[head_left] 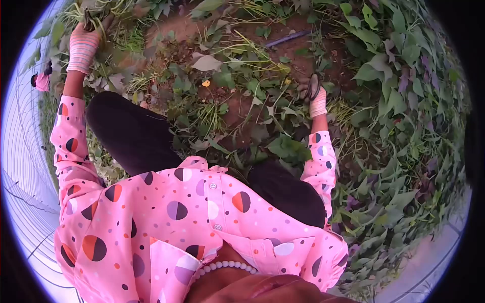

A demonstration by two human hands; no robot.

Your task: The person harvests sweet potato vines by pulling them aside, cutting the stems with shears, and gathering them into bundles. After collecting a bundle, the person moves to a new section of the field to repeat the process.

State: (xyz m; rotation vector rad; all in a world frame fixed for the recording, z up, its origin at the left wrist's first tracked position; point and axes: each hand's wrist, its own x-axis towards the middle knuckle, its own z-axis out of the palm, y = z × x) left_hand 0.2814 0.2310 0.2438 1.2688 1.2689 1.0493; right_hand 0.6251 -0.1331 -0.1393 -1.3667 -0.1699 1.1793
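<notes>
My left hand [87, 40], in a striped glove with dark fingers, reaches far out at the upper left. Its fingers are closed around a bunch of green vine stems [103, 11], whose tips run past the top edge. My right hand [314, 96], also gloved, is low over the cut vines at right of centre. A dark looped handle, apparently of scissors [315, 87], shows in its closed fingers; the blades cannot be made out. Around it lie loose stems and leaves on brown soil [298, 50].
Dense leafy vines [394, 111] grow along the right side. A dark pipe [288, 39] lies on the soil at the top. My bent knees [131, 131] frame the near ground. Another person in pink [42, 82] is at far left, beside a pale ribbed wall [25, 136].
</notes>
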